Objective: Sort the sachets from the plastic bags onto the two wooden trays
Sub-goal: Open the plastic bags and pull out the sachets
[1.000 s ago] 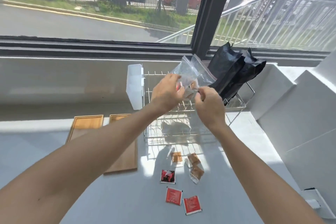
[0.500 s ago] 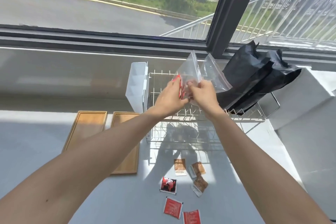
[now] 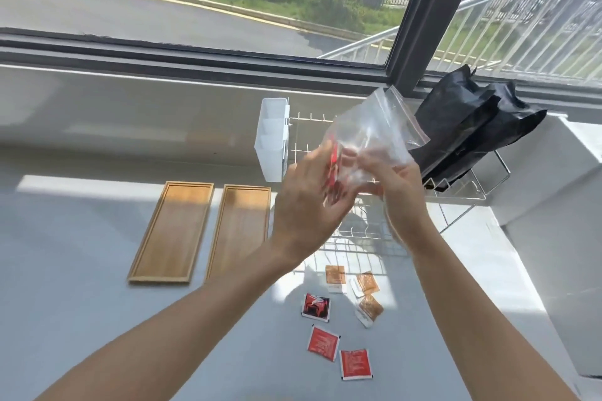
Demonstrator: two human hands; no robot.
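Head view: wire rack and black bags stand behind both hands.

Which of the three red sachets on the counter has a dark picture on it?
The red sachet nearest the hands, farthest from the camera; the other two show plain red faces with small print.

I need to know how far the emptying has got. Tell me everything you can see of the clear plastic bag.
The clear plastic bag is a thin, crumpled zip bag with a red strip along its edge, held up above the wire rack. The left hand and right hand both grip its lower part. Something red shows inside, too blurred to identify.
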